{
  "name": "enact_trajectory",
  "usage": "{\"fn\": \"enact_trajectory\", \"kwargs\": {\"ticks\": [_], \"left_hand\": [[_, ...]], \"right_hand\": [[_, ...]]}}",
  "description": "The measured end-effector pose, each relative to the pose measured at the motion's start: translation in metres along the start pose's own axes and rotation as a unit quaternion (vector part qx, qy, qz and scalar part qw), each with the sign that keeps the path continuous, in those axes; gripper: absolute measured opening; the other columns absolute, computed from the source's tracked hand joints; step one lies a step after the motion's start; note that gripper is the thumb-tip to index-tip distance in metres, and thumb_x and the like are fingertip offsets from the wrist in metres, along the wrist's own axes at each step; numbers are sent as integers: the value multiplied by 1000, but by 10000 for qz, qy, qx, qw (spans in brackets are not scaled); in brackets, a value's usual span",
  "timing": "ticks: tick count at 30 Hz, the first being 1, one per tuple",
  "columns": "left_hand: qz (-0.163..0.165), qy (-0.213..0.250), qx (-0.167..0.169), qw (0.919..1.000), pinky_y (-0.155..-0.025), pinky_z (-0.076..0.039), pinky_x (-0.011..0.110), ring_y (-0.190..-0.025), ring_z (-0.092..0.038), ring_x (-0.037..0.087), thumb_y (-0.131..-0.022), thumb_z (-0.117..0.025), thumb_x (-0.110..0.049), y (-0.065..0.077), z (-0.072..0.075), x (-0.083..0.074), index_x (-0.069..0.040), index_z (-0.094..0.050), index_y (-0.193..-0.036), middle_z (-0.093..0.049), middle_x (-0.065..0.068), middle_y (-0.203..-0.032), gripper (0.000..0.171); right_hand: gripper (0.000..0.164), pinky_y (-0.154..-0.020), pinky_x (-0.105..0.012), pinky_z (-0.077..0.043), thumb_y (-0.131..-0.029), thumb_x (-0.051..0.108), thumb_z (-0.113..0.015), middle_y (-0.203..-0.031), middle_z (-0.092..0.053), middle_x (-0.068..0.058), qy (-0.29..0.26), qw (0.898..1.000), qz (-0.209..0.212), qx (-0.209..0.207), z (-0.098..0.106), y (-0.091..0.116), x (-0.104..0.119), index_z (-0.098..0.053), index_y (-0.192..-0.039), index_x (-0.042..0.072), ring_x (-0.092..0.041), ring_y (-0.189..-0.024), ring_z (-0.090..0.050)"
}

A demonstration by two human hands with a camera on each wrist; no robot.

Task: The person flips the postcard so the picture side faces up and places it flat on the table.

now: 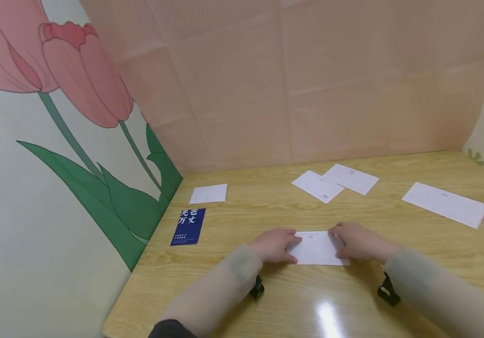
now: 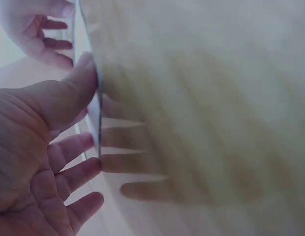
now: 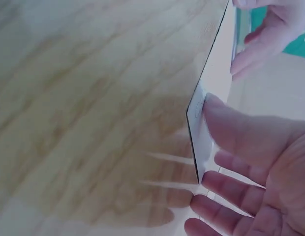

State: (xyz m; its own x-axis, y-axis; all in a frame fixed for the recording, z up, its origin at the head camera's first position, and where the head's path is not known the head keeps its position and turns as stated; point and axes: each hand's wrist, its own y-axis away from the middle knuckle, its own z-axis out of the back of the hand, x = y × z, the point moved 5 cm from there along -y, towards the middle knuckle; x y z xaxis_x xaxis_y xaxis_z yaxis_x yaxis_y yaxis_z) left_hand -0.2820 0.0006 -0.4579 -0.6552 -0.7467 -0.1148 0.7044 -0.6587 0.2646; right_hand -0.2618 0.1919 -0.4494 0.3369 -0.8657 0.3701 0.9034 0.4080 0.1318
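Note:
A white card (image 1: 315, 249) with a small printed mark near its top edge lies between the hands, on or just above the wooden table. The left hand (image 1: 273, 245) holds its left end, with the thumb (image 2: 76, 91) on the card's face and fingertips at its edge. At the opposite end, the right hand (image 1: 362, 241) grips it likewise, the thumb (image 3: 226, 120) near one corner and the fingers (image 3: 231, 191) along the short edge. The card's underside is hidden.
To the left lies a dark blue card (image 1: 188, 227) with white characters, below a white card (image 1: 208, 194). Towards the back, two white cards (image 1: 318, 186) overlap. A longer white card (image 1: 445, 204) is at the right. A pink-covered wall (image 1: 288, 94) borders the wooden table (image 1: 242, 211).

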Motion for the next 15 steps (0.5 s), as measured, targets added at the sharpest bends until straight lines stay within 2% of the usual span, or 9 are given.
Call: {"fn": "enact_trajectory", "kwargs": {"ticks": [4,9,15], "left_hand": [[135,222,-96,9996,-107,-33,27,-130,-43,9,-82,-76,-40,-7,7,0,-28,-59,-131,-50,-10,-139,53],[343,371,-230,9985,-103,-36,26,-122,-47,11,-79,-79,-38,-15,7,5,-27,-63,-123,-55,-8,-130,48],[1098,628,-323,9914,-96,-38,33,-113,-48,12,-71,-84,-44,-19,9,13,-26,-59,-118,-54,-8,-124,57]], "right_hand": [[55,-90,-58,-43,-72,24,-85,-115,-58,-19,-30,9999,-32,-110,3,-5,-3,-64,-118,3,-37,-103,-55],[50,-87,-55,-44,-71,24,-85,-106,-58,-13,-117,9999,-16,-26,6,-11,-5,-65,-113,5,-31,-95,-55],[50,-84,-52,-44,-68,23,-87,-101,-57,-10,-50,9998,-86,143,8,-18,-7,-61,-107,6,-30,-92,-53]]}}
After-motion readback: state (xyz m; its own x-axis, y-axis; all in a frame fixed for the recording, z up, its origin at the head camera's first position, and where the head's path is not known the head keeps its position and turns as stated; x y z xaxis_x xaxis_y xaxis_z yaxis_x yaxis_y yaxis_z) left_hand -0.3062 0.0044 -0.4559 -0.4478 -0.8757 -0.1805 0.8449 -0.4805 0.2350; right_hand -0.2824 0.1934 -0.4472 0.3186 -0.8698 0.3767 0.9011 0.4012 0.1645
